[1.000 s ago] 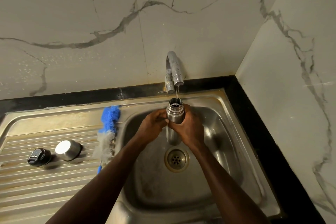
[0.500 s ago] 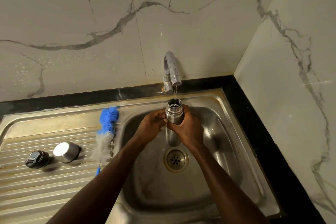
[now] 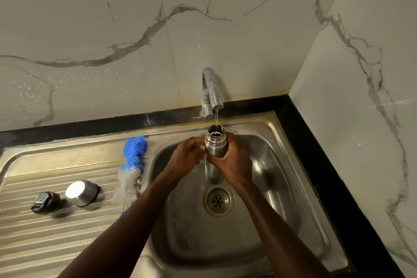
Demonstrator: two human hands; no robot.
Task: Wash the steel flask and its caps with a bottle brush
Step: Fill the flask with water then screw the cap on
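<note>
Steel flask (image 3: 215, 149) upright between left hand (image 3: 187, 158) and right hand (image 3: 234, 165), both clasping it (water entering mouth); two caps (image 3: 82, 193) at 9 o'clock, one bottle brush (image 3: 132, 165).

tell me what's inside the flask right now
A thin stream from the tap runs into the open mouth of the steel flask. The inside looks dark with a glint of water; its level is hidden by the walls.

Blue-and-white brush (image 3: 131, 166), silver flask (image 3: 216, 146), black cap (image 3: 45, 202), grey-veined white marble wall (image 3: 135, 29).
</note>
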